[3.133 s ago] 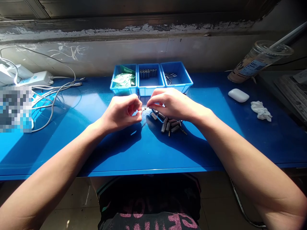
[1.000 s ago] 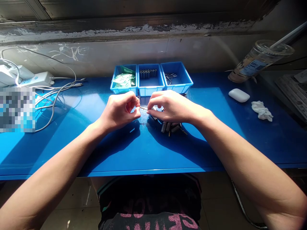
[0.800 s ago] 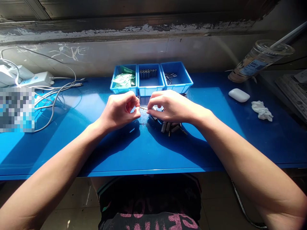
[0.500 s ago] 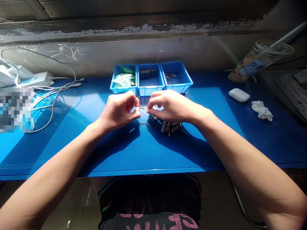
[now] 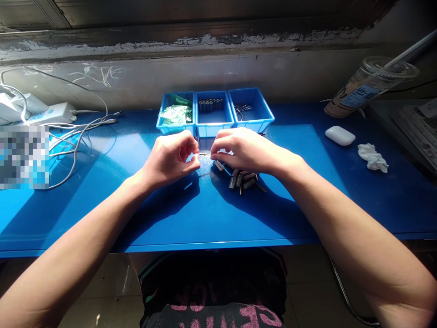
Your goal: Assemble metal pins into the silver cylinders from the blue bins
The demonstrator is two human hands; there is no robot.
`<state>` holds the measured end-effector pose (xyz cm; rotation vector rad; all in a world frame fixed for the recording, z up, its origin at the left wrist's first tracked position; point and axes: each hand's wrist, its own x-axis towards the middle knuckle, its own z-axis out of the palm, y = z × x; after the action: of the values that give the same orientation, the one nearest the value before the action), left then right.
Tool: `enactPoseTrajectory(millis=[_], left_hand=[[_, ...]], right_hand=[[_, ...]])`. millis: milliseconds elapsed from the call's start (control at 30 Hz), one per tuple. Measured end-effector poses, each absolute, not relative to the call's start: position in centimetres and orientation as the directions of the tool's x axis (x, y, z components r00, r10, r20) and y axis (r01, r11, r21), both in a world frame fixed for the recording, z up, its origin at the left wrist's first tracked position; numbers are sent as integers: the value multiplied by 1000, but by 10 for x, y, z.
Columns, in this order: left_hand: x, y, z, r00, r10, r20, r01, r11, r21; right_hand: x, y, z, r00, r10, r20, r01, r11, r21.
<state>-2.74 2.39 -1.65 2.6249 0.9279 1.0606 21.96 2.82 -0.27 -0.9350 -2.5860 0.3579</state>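
I see my left hand (image 5: 170, 159) and right hand (image 5: 244, 150) pinched on a thin metal pin (image 5: 205, 155) between them, just above the blue table (image 5: 205, 214); what else the fingertips hold looks too small to tell. Dark cylinders (image 5: 243, 178) lie under my right hand.

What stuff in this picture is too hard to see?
Head view only:
- The thin pin between the left hand and right hand: fingers cover both ends.
- Part of the dark cylinders: under the right hand.
- Square patch at the left: blurred.
- Plastic cup label: too small to read.
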Motion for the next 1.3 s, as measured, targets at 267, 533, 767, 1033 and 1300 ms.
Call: enactPoseTrajectory(millis=[267, 533, 767, 1033, 1300], left_hand=[[-29, 24, -16, 569, 624, 535, 487, -781, 392], [-29, 24, -16, 578, 628, 521, 483, -778, 401], [-29, 24, -17, 579, 608, 543, 477, -793, 380], [-29, 25, -16, 585, 624, 518, 488, -781, 390], [-30, 24, -16, 583, 654, 482, 498, -756, 424]], right_hand=[[220, 28, -1, -706, 653, 274, 573, 754, -322], [221, 27, -1, -703, 655, 278, 573, 753, -324], [220, 27, -1, -701, 668, 251, 581, 738, -343], [219, 26, -1, -696, 681, 230, 589, 723, -361], [218, 26, -3, -707, 666, 238, 570, 736, -365]])
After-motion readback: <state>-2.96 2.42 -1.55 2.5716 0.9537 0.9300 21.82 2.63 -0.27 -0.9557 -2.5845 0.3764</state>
